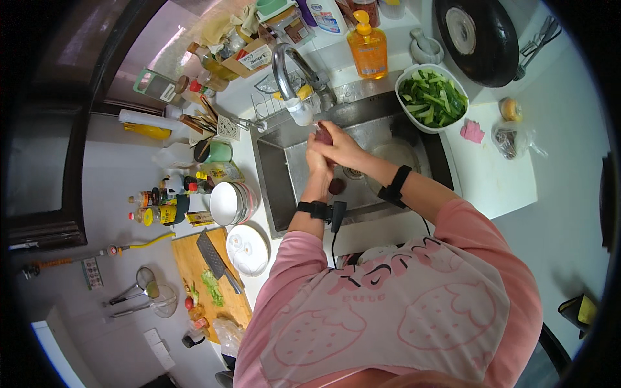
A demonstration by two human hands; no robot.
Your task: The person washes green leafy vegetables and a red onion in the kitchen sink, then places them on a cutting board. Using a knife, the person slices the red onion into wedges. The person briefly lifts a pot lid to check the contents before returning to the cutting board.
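Beneath the white spout of the chrome faucet [286, 72], both hands are closed around a reddish-purple vegetable [323, 135], its exact kind unclear. My left hand [318, 157] cups it from below and the left. My right hand [345, 148] lies over it from the right, and the fingers cover much of its surface. Water seems to fall from the spout onto it. The stainless steel sink [276, 189] lies below the hands. A dark red round vegetable [337, 186] rests on the sink floor near my left wrist, close to the drain [352, 173].
A white bowl of cut greens [433, 99] sits at the sink's right rim. An orange soap bottle [367, 51] stands behind. To the left are stacked bowls [228, 203], plates [247, 250] and a cleaver [216, 257] on a wooden cutting board [187, 262]. A cable hangs from my left wristband.
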